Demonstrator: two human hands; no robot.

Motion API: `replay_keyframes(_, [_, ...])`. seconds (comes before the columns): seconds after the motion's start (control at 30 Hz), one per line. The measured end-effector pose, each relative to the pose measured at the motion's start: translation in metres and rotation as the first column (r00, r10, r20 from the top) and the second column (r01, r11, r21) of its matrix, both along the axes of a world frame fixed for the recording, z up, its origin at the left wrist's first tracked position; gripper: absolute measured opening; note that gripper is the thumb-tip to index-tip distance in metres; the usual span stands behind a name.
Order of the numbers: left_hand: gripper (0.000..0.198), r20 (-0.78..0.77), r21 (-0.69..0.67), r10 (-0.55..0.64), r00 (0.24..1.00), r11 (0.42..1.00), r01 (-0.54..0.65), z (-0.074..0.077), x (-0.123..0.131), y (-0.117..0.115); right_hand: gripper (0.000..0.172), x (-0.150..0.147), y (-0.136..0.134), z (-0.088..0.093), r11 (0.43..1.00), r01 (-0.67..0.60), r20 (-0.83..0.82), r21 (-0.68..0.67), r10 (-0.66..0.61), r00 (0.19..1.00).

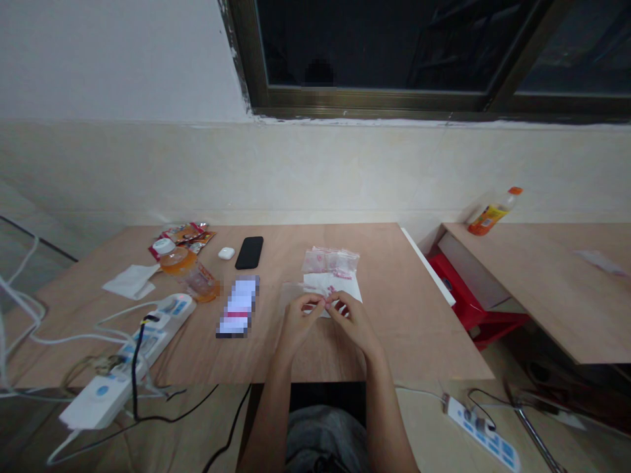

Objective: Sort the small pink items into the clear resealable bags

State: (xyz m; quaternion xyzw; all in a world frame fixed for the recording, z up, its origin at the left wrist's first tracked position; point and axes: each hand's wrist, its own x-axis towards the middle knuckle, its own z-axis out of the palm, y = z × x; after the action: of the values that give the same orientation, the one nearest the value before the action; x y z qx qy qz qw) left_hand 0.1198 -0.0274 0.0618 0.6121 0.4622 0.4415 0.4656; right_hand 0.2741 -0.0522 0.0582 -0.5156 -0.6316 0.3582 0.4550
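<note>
My left hand (300,323) and my right hand (352,320) meet over the near edge of a white sheet of paper (348,284). Thumb and fingertips of each are pinched together, and the two pinches touch or nearly touch. Whatever is between them is too small to make out. Some tiny red-pink pieces (331,289) show on the paper just beyond the fingertips. Small clear plastic bags (330,261) with pinkish marks or contents lie across the paper's far end. A flat, clear plastic piece (290,292) rests on the table beside my left hand.
Left on the wooden table (409,328) are a lit phone (239,305), a dark phone (250,253), a white earbud case (226,253), an orange drink bottle (190,270), snack wrappers (190,233), tissue (131,281) and a power strip (133,358) with cables. A red stool (461,295) stands right.
</note>
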Motion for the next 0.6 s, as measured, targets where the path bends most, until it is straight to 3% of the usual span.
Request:
replay_keyframes(0.23, [0.013,-0.117,0.089,0.057,0.991,0.995,-0.047,0.002,0.009,-0.004,0.014,0.000,0.004,-0.007,0.994,0.103,0.086,0.037,-0.106,0.991])
replay_keyframes(0.47, [0.013,-0.213,0.096,0.128,0.969,0.989,-0.109,0.005,0.019,-0.006,0.015,-0.006,0.006,-0.010,0.975,0.215,0.138,0.058,-0.222,0.965])
replay_keyframes(0.6, [0.009,-0.251,0.107,0.186,0.950,0.981,-0.164,0.006,0.023,-0.012,0.018,-0.002,0.006,-0.010,0.924,0.379,0.224,0.061,-0.382,0.897])
